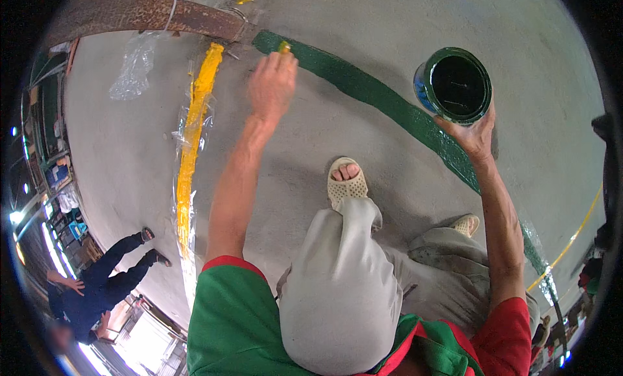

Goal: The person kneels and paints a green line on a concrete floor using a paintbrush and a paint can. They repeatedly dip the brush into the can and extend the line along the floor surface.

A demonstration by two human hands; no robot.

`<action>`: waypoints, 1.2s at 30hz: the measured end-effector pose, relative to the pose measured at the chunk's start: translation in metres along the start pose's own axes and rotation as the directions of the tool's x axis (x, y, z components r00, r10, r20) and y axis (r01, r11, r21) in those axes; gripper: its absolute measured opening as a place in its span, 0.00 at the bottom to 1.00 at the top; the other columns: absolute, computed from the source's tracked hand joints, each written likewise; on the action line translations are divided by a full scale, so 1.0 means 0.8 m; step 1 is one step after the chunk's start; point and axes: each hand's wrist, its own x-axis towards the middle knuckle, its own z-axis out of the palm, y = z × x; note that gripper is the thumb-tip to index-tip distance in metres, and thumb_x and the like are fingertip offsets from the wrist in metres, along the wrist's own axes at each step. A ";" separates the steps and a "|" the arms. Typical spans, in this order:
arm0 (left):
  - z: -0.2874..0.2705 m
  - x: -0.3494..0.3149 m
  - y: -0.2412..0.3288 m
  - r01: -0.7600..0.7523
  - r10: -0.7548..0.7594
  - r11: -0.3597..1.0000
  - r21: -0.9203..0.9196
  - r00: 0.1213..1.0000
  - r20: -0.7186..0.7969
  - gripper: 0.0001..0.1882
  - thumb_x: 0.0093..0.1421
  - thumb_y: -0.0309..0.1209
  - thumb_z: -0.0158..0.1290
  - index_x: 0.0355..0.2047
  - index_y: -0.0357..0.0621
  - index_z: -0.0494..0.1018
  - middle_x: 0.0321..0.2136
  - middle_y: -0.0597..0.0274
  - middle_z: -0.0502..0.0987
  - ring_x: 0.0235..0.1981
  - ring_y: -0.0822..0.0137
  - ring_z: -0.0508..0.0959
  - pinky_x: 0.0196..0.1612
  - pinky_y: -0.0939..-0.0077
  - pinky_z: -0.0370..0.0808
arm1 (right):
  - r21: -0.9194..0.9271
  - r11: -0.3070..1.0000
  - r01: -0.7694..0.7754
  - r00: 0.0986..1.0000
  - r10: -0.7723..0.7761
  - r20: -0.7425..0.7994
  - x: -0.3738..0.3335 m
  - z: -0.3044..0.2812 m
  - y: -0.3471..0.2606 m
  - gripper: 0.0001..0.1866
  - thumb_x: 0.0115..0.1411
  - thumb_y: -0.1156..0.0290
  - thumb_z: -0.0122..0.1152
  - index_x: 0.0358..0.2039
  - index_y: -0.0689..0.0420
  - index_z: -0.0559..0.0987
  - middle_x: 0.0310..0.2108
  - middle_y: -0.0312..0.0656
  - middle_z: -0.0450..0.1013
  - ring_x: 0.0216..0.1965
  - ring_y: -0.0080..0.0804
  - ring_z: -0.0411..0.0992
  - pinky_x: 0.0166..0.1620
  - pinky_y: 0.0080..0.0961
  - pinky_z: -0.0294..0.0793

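My left hand [272, 84] is closed in a fist, slightly blurred, round a paintbrush [284, 47]. Only a short yellow-green part of the brush shows past the fingers; the rest is hidden. It lies at the left end of a wet-looking dark green painted stripe [370, 89], which curves across the grey floor down to the right. Over on the right, my right hand [477, 134] grips a round paint can [425, 87] from below and the near side. The can is open at the top, with dark green paint inside and on its rim.
A rusty curved metal piece [143, 13] lies at the upper left, beside crumpled clear plastic [135, 67]. A yellow stripe [193, 139] edged with clear film runs down the left. Another person [97, 285] is at lower left. My sandalled foot [344, 178] stands below the green stripe.
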 end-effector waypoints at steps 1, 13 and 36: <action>-0.002 -0.008 0.023 -0.048 0.048 0.999 -0.017 0.999 0.004 0.08 0.67 0.31 0.60 0.42 0.41 0.80 0.35 0.56 0.80 0.36 0.56 0.81 0.37 0.63 0.80 | -0.011 1.000 0.006 1.000 -0.006 0.003 0.000 -0.001 0.000 0.55 0.39 0.60 0.89 0.67 0.57 0.67 0.59 0.47 0.76 0.61 0.42 0.76 0.67 0.42 0.73; -0.037 -0.034 0.260 0.156 -0.060 0.535 -0.831 0.987 0.146 0.11 0.71 0.36 0.57 0.41 0.41 0.80 0.33 0.52 0.81 0.33 0.54 0.83 0.36 0.61 0.80 | 0.018 0.998 -0.057 0.998 0.057 -0.004 0.004 -0.006 0.000 0.52 0.40 0.62 0.89 0.65 0.57 0.68 0.57 0.46 0.76 0.59 0.40 0.76 0.65 0.40 0.75; -0.005 -0.027 0.235 -0.293 0.286 0.926 -0.239 0.956 -0.065 0.10 0.54 0.30 0.64 0.37 0.44 0.81 0.33 0.60 0.80 0.32 0.64 0.80 0.34 0.69 0.82 | -0.043 0.999 0.032 0.994 -0.037 -0.099 -0.001 -0.044 0.005 0.52 0.42 0.59 0.89 0.65 0.57 0.69 0.57 0.45 0.77 0.59 0.40 0.77 0.66 0.41 0.74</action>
